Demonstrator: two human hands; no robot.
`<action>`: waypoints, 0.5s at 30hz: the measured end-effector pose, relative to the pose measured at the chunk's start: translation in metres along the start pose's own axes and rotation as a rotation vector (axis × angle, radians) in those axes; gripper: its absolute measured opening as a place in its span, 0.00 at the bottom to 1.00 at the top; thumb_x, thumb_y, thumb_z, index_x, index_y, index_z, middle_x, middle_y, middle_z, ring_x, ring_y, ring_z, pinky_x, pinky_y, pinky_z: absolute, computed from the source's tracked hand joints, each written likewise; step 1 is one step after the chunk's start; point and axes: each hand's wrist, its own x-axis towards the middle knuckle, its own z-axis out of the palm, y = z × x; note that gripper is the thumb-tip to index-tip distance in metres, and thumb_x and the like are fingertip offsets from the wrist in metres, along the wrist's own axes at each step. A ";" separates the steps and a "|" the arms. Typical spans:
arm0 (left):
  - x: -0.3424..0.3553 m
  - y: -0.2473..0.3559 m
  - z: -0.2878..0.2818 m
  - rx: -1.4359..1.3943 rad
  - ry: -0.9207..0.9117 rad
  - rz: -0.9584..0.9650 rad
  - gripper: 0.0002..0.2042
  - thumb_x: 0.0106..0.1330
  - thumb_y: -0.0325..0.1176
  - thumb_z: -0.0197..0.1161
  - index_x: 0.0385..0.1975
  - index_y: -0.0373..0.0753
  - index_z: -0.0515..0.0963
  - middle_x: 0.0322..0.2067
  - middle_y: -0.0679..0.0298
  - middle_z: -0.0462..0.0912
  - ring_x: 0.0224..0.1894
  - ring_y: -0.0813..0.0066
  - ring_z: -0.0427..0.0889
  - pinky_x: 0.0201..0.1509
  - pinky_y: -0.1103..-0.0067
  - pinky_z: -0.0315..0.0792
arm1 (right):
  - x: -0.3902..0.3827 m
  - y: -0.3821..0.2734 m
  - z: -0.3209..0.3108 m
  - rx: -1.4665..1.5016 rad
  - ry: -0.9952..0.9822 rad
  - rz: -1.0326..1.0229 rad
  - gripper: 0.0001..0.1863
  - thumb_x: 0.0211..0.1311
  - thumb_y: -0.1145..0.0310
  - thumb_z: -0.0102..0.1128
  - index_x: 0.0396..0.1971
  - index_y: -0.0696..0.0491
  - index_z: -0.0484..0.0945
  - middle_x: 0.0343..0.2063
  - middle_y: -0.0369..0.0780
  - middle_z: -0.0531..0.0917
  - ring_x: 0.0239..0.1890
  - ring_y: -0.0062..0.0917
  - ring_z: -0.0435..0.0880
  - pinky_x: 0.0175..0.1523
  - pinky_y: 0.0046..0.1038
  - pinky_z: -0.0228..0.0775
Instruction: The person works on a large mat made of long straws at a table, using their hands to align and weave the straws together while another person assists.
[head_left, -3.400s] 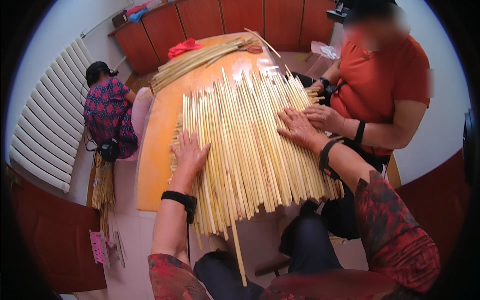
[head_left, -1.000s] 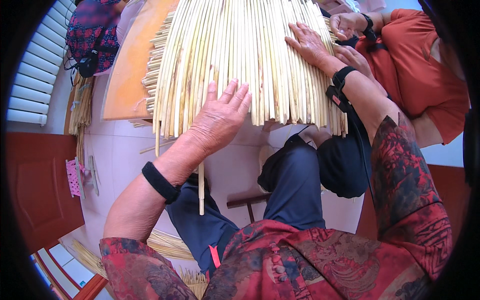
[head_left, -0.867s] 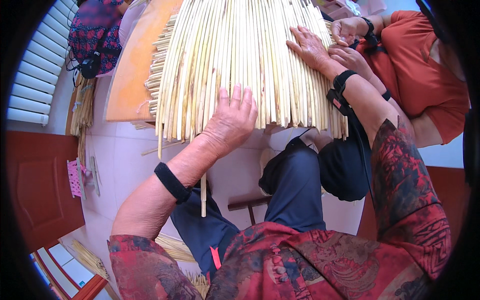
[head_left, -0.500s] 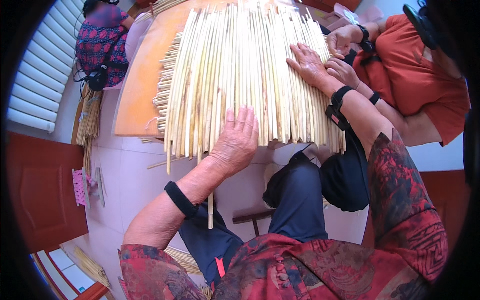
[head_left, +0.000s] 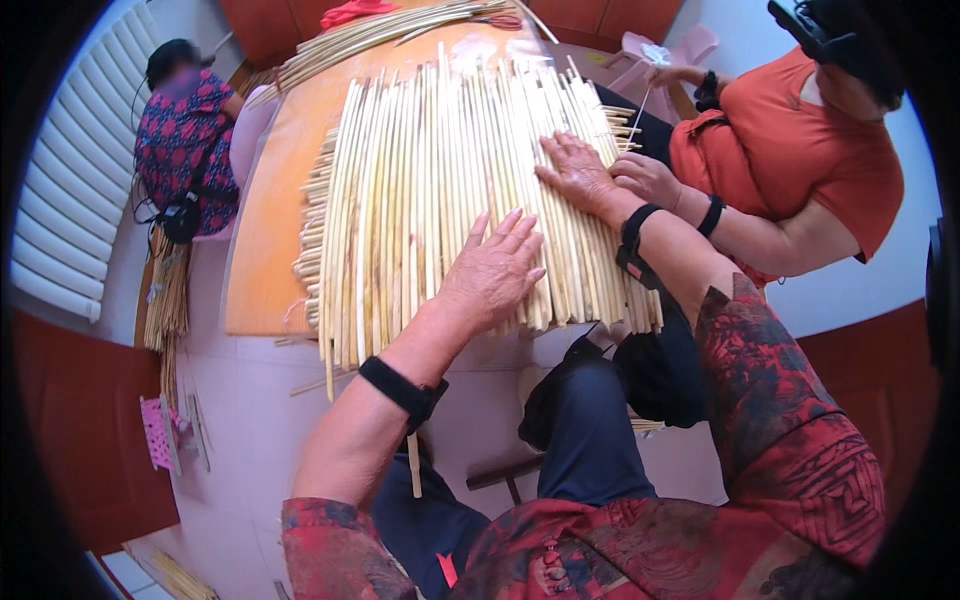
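Note:
A wide layer of pale dry stalks (head_left: 430, 170) lies side by side on the table, running away from me. The ends of crosswise stalks (head_left: 312, 240) stick out beneath it at the left. My left hand (head_left: 495, 272) rests flat on the near part of the layer, fingers spread. Farther off, at the right side, my right hand (head_left: 580, 175) also presses flat with its fingers apart. Close beside it is a co-worker's hand (head_left: 650, 180) at the layer's edge. That person's other hand (head_left: 672, 76) is raised, and a thin white string (head_left: 640, 112) stretches between the two.
More stalks (head_left: 390, 32) lie on the far end of the orange table (head_left: 265, 250), near red-handled scissors (head_left: 500, 20). Another person (head_left: 190, 130) sits at the left by a stalk bundle (head_left: 168, 290). A pink string winder (head_left: 160, 432) is on the floor.
My left hand has slid rightward and its fingers have spread. The co-worker's far hand has drawn away from the layer, pulling the string taut. The view has tilted, showing more of the table's far end.

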 end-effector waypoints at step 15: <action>0.009 -0.007 0.031 -0.027 0.010 0.026 0.28 0.68 0.47 0.45 0.65 0.41 0.58 0.68 0.55 0.54 0.72 0.60 0.48 0.72 0.56 0.39 | -0.005 -0.002 -0.005 0.040 -0.036 0.026 0.37 0.63 0.43 0.42 0.66 0.53 0.58 0.67 0.52 0.56 0.71 0.41 0.48 0.72 0.39 0.36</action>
